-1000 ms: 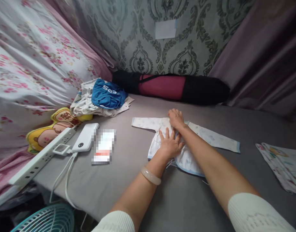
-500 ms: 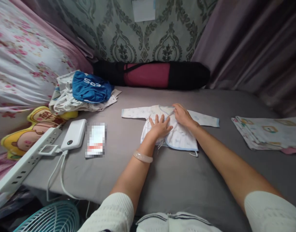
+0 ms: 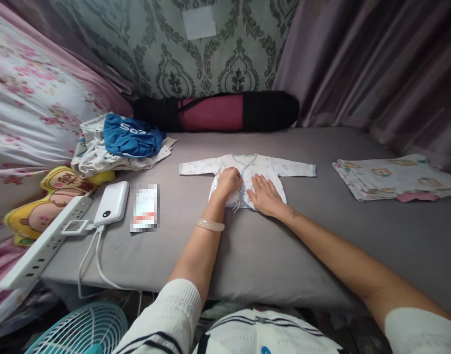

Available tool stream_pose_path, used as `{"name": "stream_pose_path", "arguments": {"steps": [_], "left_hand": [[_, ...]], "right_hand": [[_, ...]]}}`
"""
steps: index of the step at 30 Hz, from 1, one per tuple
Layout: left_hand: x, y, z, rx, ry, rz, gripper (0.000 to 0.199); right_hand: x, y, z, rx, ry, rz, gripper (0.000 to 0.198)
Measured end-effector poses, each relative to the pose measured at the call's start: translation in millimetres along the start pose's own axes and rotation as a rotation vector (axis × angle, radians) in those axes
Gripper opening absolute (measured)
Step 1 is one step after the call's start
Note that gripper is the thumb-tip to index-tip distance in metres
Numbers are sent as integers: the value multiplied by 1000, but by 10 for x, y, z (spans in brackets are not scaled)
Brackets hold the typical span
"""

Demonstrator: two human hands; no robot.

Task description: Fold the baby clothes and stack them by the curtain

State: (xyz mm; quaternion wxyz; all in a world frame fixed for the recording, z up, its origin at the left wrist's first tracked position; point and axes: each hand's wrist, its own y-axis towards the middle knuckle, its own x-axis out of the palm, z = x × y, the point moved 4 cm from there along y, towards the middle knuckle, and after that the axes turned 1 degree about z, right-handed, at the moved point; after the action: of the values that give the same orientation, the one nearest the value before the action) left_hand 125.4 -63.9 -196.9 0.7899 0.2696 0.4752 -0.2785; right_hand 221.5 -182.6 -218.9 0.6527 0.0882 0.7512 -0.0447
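A small white baby shirt (image 3: 262,167) with blue edging lies front up, both sleeves stretched out to the sides. On its left front, my left hand (image 3: 229,183) is closed, with the fingertips gathered at the cloth near the overlapping edge. What exactly the fingertips pinch is partly hidden. Thin white ties hang out below the hem beside this hand. My right hand (image 3: 266,195) rests flat on the right front, fingers stretched out and holding nothing.
The shirt lies on a grey-covered bed (image 3: 284,255). To the right is a folded patterned cloth stack (image 3: 387,177). At left are a clothes pile (image 3: 133,137), a white power bank (image 3: 113,201), a blurred phone-like item (image 3: 144,209), a power strip (image 3: 44,246) and a fan (image 3: 85,329).
My left hand has gone from spread flat to closed at the shirt's front. My right hand has left the neckline and now lies flat lower down. The front flap looks shifted and the view has turned slightly.
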Motion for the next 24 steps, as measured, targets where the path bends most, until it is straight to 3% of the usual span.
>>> {"name": "stream_pose_path", "arguments": {"steps": [14,21,24], "left_hand": [[-62,-10,33,-49,-61,-40,21],[-104,-38,141,58,-96,35,22],[-102,-44,222,136,-136,90,24]], "right_hand": [[-111,-672,-672,-163,126,-78,68],[-264,-952,-742,-311,254,-118,67],[-400,-898,-611,-346,364,-110,51]]}}
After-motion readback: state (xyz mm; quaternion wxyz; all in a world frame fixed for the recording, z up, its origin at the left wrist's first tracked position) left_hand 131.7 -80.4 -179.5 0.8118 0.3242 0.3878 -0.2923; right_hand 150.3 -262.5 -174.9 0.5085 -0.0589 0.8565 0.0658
